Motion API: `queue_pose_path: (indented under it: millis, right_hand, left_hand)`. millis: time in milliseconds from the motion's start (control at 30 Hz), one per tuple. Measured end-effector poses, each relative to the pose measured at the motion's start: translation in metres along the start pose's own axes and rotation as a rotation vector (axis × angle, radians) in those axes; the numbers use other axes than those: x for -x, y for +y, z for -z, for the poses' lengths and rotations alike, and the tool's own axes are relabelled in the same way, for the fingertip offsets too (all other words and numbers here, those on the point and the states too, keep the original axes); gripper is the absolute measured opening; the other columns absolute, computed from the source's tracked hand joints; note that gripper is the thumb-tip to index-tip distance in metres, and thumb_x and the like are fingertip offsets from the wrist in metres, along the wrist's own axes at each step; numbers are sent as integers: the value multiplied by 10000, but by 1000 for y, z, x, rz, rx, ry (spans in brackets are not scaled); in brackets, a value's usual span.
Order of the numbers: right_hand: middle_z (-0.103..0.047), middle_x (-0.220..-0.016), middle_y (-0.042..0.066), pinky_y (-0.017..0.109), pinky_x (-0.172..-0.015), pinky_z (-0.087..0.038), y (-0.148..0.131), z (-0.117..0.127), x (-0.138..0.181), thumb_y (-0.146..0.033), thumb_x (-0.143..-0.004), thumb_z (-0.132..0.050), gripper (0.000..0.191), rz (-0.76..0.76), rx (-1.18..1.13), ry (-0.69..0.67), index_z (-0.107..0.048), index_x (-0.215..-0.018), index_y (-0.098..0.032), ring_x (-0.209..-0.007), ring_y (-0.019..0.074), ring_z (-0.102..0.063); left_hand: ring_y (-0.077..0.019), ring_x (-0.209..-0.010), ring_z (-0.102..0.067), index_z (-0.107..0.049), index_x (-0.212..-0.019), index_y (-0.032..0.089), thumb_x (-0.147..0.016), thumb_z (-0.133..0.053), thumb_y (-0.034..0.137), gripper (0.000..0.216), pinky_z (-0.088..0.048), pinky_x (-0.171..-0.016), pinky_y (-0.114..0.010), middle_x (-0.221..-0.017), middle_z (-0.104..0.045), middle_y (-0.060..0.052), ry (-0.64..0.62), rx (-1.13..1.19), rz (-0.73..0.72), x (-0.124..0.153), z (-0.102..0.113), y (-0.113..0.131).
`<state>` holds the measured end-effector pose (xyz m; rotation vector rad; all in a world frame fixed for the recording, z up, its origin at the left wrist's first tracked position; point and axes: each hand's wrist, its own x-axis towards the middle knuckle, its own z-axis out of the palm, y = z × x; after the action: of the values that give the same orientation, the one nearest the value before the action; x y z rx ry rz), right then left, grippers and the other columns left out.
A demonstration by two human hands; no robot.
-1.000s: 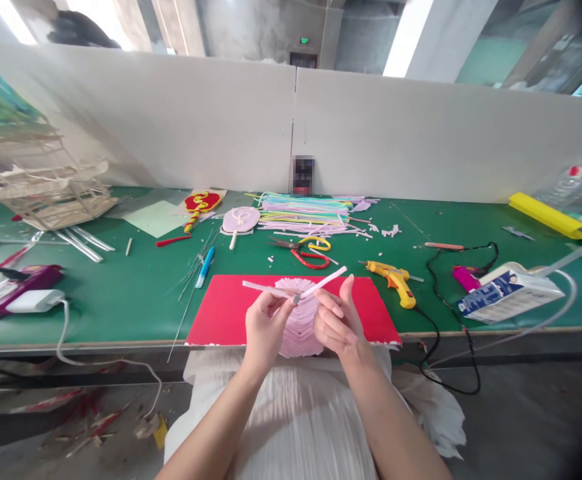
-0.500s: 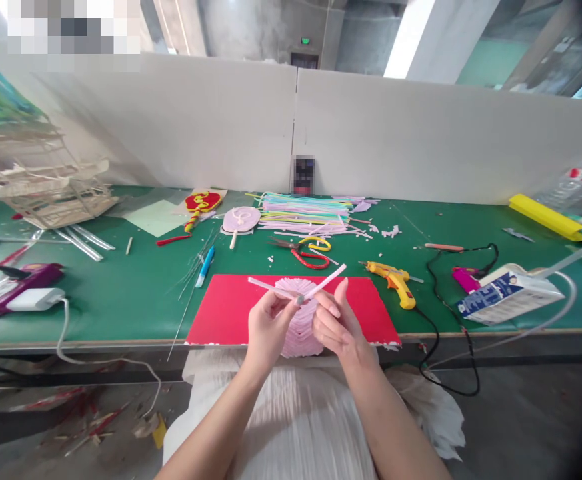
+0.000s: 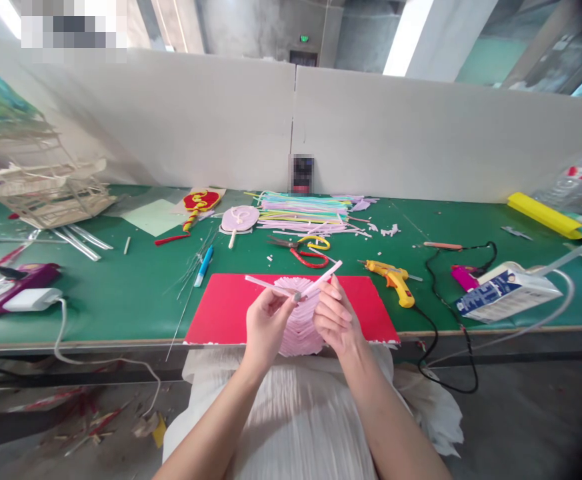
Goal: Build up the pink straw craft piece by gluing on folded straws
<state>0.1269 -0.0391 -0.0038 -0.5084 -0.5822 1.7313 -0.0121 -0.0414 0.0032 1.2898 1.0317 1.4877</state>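
My left hand (image 3: 265, 325) is closed, pinching a bent pale pink straw (image 3: 271, 287) at its fold, above a stacked pink straw piece (image 3: 299, 325). The straw's right arm rises toward the upper right. My right hand (image 3: 337, 317) curls its fingers against the pink straw piece and touches that right arm of the straw. Both hands hover over a red board (image 3: 225, 307) at the near edge of the green table (image 3: 121, 287).
Red and yellow scissors (image 3: 305, 251), a yellow glue gun (image 3: 393, 280) with a black cord, a pile of coloured straws (image 3: 303, 212), a blue pen (image 3: 203, 264) and a carton (image 3: 508, 293) lie on the table. A wooden model (image 3: 45, 187) stands at left.
My right hand's fingers, stretched upward before, have curled in against the straw piece and the straw's right arm. The left hand has stayed in place.
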Motion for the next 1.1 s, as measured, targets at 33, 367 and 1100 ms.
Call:
queue_pose_path:
  millis: [33, 367, 1100]
  right_hand:
    - [-158, -347, -156, 194, -310, -20, 1, 1, 0, -493, -928, -474, 437, 11, -14, 11, -309, -618, -233, -336, 62, 44]
    - [-131, -236, -154, 158, -319, -114, 13, 23, -1, -615, -907, -407, 552, -35, -104, -188, -262, -547, -222, -256, 47, 40]
    - [-427, -431, -105, 47, -278, -237, 13, 5, -3, -431, -966, -455, 354, -184, -729, -712, -414, -715, -185, -327, 13, -365]
  left_hand:
    - [-184, -717, -690, -629, -718, 159, -759, -720, 391, 253, -542, -679, -276, -724, -719, -55, -4, 0, -2, 0, 0, 0]
    - [-177, -724, -700, -632, -735, 159, -780, -708, 345, 205, -546, -677, -262, -733, -728, -50, -3, 2, -15, 0, 0, 1]
    - [-151, -689, -677, -642, -741, 163, -771, -718, 307, 165, -533, -656, -232, -715, -713, -32, 4, 24, -18, 0, 0, -2]
